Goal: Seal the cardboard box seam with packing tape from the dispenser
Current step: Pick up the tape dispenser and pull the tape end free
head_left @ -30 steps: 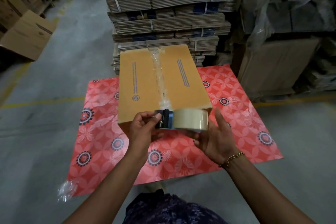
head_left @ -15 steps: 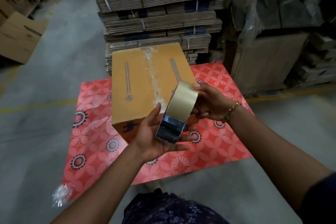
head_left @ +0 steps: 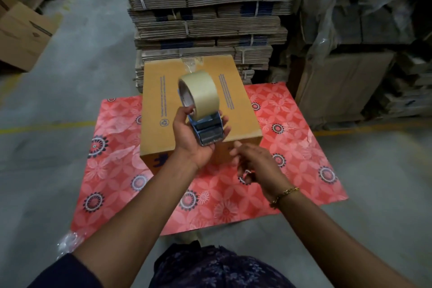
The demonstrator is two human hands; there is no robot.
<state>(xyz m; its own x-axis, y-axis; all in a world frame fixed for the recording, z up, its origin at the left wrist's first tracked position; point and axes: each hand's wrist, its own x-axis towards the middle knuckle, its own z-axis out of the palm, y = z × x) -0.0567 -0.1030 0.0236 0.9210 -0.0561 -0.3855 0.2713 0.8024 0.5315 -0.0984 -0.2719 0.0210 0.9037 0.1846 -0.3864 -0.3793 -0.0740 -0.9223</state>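
Note:
A closed brown cardboard box (head_left: 240, 110) stands on a red flowered sheet (head_left: 299, 161). Clear tape shows on its centre seam at the far edge; the rest of the seam is hidden behind the dispenser. My left hand (head_left: 191, 138) holds the blue tape dispenser (head_left: 208, 130) above the box's near half, its tan tape roll (head_left: 202, 93) pointing up and away. My right hand (head_left: 254, 161) hovers just below and right of the dispenser, at the box's near right corner, fingers loosely spread and holding nothing.
Strapped stacks of flattened cardboard (head_left: 205, 18) rise right behind the box. Plastic-wrapped cartons (head_left: 364, 37) stand at the right. An open carton (head_left: 25, 35) lies at the far left. Crumpled clear plastic (head_left: 67, 242) sits by the sheet's near left corner. Grey concrete floor surrounds the sheet.
My right hand let go of the tape roll and dropped down toward the box's near right corner. My left hand now holds the dispenser alone, turned so the roll faces up.

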